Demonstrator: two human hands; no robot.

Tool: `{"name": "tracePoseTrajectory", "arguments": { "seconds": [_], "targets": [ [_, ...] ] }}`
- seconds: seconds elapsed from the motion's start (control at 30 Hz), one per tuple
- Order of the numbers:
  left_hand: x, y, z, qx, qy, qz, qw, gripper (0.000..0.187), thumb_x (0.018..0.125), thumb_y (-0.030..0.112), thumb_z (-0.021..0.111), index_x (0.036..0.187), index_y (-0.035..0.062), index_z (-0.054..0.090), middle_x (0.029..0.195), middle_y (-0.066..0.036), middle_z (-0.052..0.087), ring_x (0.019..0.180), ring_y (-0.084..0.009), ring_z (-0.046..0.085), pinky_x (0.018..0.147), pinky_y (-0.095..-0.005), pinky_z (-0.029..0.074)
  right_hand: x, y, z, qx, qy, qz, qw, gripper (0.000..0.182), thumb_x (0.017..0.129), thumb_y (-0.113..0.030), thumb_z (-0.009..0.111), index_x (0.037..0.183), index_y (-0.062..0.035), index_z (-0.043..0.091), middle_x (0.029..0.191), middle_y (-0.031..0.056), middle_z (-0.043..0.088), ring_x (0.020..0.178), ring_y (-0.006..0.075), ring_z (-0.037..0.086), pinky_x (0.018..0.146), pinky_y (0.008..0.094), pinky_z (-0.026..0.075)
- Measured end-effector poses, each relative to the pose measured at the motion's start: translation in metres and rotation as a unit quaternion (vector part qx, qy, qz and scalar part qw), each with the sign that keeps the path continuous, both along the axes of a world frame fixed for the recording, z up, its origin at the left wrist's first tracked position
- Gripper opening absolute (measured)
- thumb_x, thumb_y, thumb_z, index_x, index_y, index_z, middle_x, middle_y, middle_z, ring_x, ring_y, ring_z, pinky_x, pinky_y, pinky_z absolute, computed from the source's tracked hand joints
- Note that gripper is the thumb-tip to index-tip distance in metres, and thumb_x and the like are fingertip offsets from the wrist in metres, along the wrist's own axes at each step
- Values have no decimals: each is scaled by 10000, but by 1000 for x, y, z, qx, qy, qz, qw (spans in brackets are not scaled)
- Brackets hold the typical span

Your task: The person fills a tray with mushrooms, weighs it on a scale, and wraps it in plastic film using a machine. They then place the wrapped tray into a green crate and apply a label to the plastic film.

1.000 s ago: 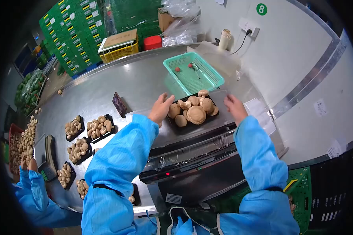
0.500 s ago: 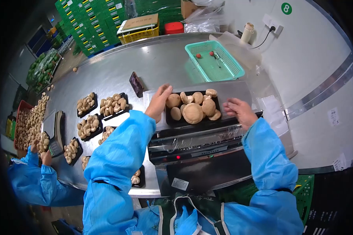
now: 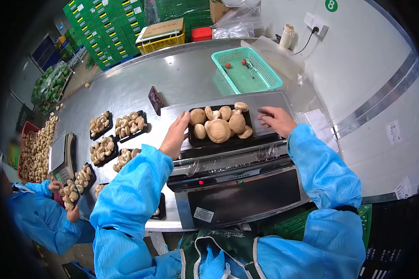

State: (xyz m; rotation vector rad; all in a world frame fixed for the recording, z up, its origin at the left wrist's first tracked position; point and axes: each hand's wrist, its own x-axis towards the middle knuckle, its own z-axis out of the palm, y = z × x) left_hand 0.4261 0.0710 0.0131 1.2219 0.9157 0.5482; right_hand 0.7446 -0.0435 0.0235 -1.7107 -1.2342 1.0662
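A black tray (image 3: 194,140) of large shiitake mushrooms (image 3: 218,130) rests on the metal top of a film-wrapping machine (image 3: 242,193), straight in front of me. Along the tray's left end, my left hand (image 3: 175,138) is held with straight fingers, the tips at or very near the rim; contact is hard to tell. My right hand (image 3: 276,122) hovers to the right of the tray, apart from it, fingers loosely bent and holding nothing. Clear film (image 3: 265,153) lies across the machine's front edge.
Several filled mushroom trays (image 3: 118,157) stand to the left. A phone (image 3: 155,100) leans behind them. At the back is a green basket (image 3: 219,74). On the far left, a co-worker's hands (image 3: 73,214) hold a tray near a scale (image 3: 63,158).
My left hand has slid down toward me beside the tray, its fingers straightening. My right hand stays off the tray's right side. The co-worker's tray has moved from the scale toward the table edge.
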Motion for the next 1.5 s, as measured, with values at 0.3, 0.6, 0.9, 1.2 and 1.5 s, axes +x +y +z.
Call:
{"name": "tracePoseTrajectory", "arguments": {
  "seconds": [0.3, 0.6, 0.9, 1.2, 1.5],
  "targets": [
    [-67, -34, 24, 535, 220, -74, 812, 328, 783, 85, 644, 1108, 114, 609, 1083, -117, 574, 1022, -293, 544, 850, -385, 452, 38, -69, 15, 163, -434, 303, 833, 401, 712, -42, 625, 1102, -136, 619, 1008, 105, 587, 941, 288, 540, 796, 360, 447],
    [-56, -36, 4, 661, 276, -360, 598, 495, 655, 60, 660, 1122, 217, 604, 1048, 12, 546, 943, -176, 523, 813, -332, 405, 20, -49, -19, 188, -381, 392, 816, 239, 708, -44, 644, 931, -103, 581, 983, 85, 544, 919, 270, 544, 762, 363, 440],
    [-77, -37, -11, 586, 189, -269, 740, 116, 791, 87, 603, 907, 98, 602, 990, -26, 592, 942, -238, 559, 801, -375, 453, -8, -72, -27, 44, 451, -28, 891, 60, 933, -77, 466, 923, -26, 496, 1039, 229, 592, 969, 332, 619, 808, 390, 554],
    [-90, -94, 68, 103, -137, -11, 985, 66, 944, 94, 408, 896, 50, 416, 976, -214, 635, 729, -229, 650, 630, -319, 526, 22, -147, 57, 97, 409, -47, 906, 103, 915, -151, 503, 877, -63, 466, 927, 242, 629, 885, 351, 646, 765, 435, 557],
    [-11, 38, 138, 748, 99, -107, 647, 408, 829, -66, 465, 1214, 69, 465, 1286, -195, 495, 1165, -312, 514, 968, -368, 446, 34, 21, 109, 427, -358, 81, 826, 425, 759, 139, 528, 1122, -80, 554, 1198, 202, 550, 1088, 326, 559, 922, 392, 463]
  ]
}}
